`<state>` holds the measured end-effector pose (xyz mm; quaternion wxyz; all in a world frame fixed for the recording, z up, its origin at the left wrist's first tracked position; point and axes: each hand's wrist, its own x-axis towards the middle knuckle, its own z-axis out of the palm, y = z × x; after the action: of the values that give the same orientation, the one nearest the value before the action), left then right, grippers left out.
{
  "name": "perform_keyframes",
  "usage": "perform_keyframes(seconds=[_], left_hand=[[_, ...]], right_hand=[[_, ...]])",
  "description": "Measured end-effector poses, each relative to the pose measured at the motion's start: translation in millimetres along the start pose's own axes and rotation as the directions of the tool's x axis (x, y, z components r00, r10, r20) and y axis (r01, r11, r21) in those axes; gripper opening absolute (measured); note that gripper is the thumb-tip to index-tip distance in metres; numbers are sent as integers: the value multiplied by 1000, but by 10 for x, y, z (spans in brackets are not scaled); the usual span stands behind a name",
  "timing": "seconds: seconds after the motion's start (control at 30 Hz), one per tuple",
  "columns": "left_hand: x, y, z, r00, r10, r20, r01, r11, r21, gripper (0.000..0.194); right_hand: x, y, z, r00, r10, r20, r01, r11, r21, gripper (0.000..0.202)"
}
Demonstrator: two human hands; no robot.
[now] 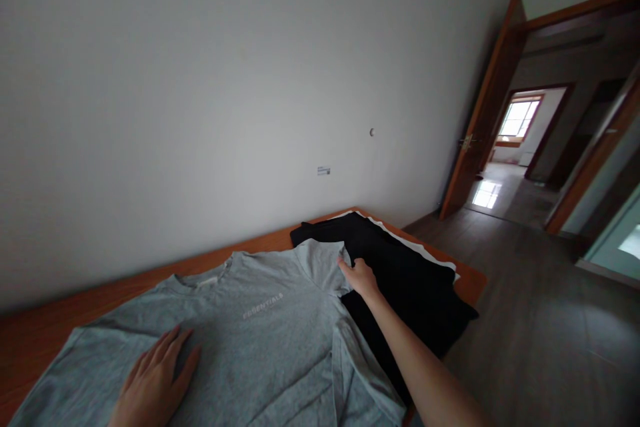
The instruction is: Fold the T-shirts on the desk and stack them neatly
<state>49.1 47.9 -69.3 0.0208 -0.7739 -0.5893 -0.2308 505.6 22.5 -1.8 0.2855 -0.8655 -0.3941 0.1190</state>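
A grey T-shirt [260, 333] with pale lettering across the chest lies spread over the table, its neckline toward the wall. My left hand [157, 373] rests flat on the shirt's left part, fingers stretched out. At the sleeve on the right, my right hand [359, 275] pinches the cuff between thumb and fingers. The shirt's lower right side is rumpled and folded over. Black clothing [400, 287] lies beside and partly under that sleeve, with a white garment [425, 252] showing along its far edge.
The wooden table [473, 282] stands against a pale wall [200, 113] bearing a small label [324, 171]. To the right are a dark wood-look floor [540, 287] and an open wooden door [483, 113] leading to another room.
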Motion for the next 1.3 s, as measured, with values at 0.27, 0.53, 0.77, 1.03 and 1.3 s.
perform_keyframes(seconds=[0.27, 0.53, 0.77, 1.03, 1.3], left_hand=[[70, 59, -110, 999, -34, -35, 28, 988, -149, 63], [80, 103, -257, 993, -82, -89, 54, 957, -286, 57], [72, 135, -281, 992, -48, -113, 15, 960, -281, 47], [201, 450, -303, 998, -66, 17, 68, 955, -290, 50], [631, 1145, -2, 976, -155, 152, 193, 939, -284, 42]], right_hand=[[-88, -296, 64, 991, -134, -3, 133, 978, 162, 29], [-1003, -688, 80, 733, -676, 72, 637, 720, 274, 35], [-1370, -236, 247, 588, -803, 97, 801, 594, 72, 49], [-1284, -172, 231, 601, -778, 185, 731, 628, 266, 68], [-1194, -100, 244, 501, -828, 252, 751, 561, 350, 69]])
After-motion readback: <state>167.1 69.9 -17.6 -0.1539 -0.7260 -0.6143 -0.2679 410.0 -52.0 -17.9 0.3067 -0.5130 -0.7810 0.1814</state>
